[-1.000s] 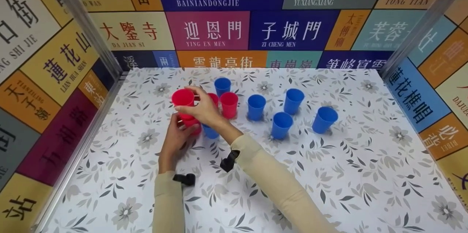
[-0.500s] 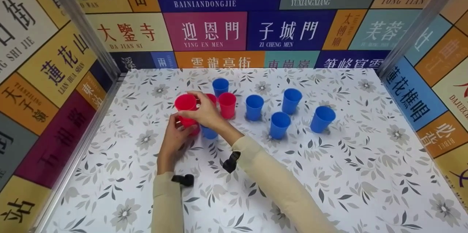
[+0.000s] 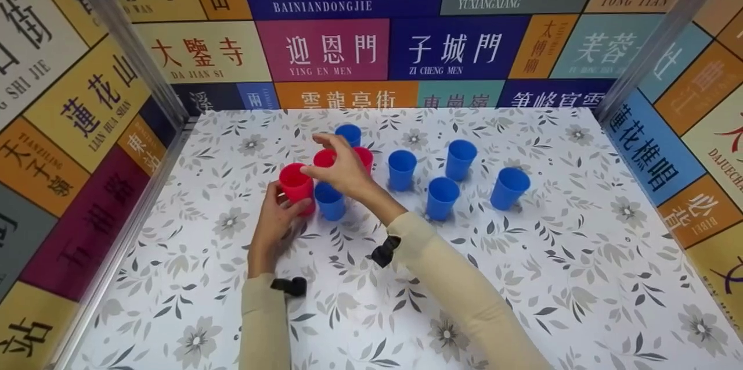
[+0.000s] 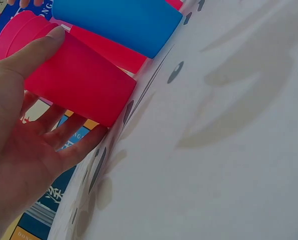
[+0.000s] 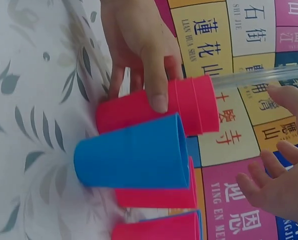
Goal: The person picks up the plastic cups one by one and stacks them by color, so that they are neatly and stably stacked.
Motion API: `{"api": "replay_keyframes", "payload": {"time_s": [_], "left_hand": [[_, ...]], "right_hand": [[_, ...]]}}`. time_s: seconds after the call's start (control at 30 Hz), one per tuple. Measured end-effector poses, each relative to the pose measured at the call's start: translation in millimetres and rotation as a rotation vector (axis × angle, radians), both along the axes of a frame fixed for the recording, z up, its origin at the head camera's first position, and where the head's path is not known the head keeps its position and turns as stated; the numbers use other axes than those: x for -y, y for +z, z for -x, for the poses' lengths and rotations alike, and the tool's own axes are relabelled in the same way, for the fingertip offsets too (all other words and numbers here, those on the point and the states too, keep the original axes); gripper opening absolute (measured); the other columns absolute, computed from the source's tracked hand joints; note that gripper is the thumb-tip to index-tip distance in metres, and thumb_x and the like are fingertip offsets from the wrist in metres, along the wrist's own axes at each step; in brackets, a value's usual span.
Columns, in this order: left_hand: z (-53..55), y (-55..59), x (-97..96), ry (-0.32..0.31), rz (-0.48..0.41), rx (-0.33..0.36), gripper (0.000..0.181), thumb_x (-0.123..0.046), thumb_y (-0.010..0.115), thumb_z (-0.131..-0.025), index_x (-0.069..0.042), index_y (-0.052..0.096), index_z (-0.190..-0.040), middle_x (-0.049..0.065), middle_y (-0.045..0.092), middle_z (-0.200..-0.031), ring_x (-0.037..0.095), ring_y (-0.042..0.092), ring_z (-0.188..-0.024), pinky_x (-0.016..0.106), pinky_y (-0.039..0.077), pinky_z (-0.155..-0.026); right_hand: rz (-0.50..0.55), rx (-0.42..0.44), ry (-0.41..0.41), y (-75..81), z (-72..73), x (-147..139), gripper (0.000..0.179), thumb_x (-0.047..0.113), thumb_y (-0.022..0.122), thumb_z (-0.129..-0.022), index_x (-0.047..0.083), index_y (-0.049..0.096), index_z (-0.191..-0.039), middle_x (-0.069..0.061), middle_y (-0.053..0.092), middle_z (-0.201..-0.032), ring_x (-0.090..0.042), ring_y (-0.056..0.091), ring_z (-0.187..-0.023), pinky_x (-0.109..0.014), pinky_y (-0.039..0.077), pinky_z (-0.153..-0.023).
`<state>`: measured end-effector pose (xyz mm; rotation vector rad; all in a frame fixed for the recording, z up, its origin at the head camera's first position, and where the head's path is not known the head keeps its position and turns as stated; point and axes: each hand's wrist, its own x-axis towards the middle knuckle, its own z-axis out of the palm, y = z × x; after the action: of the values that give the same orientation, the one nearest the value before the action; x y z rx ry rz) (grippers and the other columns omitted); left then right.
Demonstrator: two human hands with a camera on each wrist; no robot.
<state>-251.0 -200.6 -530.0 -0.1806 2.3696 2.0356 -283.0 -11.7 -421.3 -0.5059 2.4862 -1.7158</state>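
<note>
Colourful wall panels (image 3: 458, 47) with large characters rise beyond the fingers and to either side. Below both hands spreads a white bench (image 3: 348, 318) printed with grey leaves. Thumb and fingers of the right hand (image 3: 351, 171) are spread wide, holding nothing, just off the rims of a nested stack of red, tapered, plastic-looking cups (image 3: 297, 185). The left hand (image 3: 275, 220) wraps thumb and fingers round that stack's side. Immediately right of the left fingers stands a blue tapered cup (image 3: 330, 203); beyond it, by the right fingers, a red tapered cup (image 3: 323, 157). Four more blue cups (image 3: 443, 200) stand right of both hands.

Steadying well probably means light, even pressure from the left fingers; the right fingers had best rise before travelling sideways, as neighbouring rims could catch. Left of the left fingers, bare bench reaches its edge; right of them, room is tight.
</note>
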Motion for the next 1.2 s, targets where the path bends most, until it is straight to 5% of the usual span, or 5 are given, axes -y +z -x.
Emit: {"api": "replay_keyframes", "payload": {"time_s": [0.47,0.7,1.2], "left_hand": [[0.5,-0.6,2.4,-0.010,0.032,-0.001,0.075,-0.028,0.080,-0.087,-0.010,0.035,-0.145,0.013,0.044,-0.148,0.032,0.044,-0.139,0.046,0.039,-0.119],[0.8,0.3,1.7,-0.014,0.033,0.019,0.079,-0.032,0.080,-0.086,-0.012,0.034,-0.146,0.011,0.042,-0.150,0.031,0.042,-0.141,0.046,0.039,-0.119],[1.7,-1.4,1.9,-0.013,0.063,0.036,0.081,-0.037,0.081,-0.084,-0.017,0.034,-0.147,0.008,0.041,-0.152,0.029,0.040,-0.143,0.046,0.037,-0.119]], "right_hand": [[0.153,-0.149,-0.165,-11.0,8.3,-39,0.065,0.022,0.081,-0.085,0.009,0.052,-0.142,-0.012,0.056,-0.142,-0.026,0.048,-0.137,-0.045,0.040,-0.116],[0.223,-0.135,-0.265,-27.8,10.5,-45,0.066,0.017,0.080,-0.085,0.005,0.050,-0.142,-0.017,0.055,-0.144,-0.032,0.048,-0.136,-0.049,0.039,-0.115],[0.186,-0.053,-0.359,-65.3,12.4,-41,0.079,0.017,0.082,-0.083,0.003,0.041,-0.149,-0.021,0.046,-0.149,-0.039,0.043,-0.142,-0.052,0.038,-0.117]]}}
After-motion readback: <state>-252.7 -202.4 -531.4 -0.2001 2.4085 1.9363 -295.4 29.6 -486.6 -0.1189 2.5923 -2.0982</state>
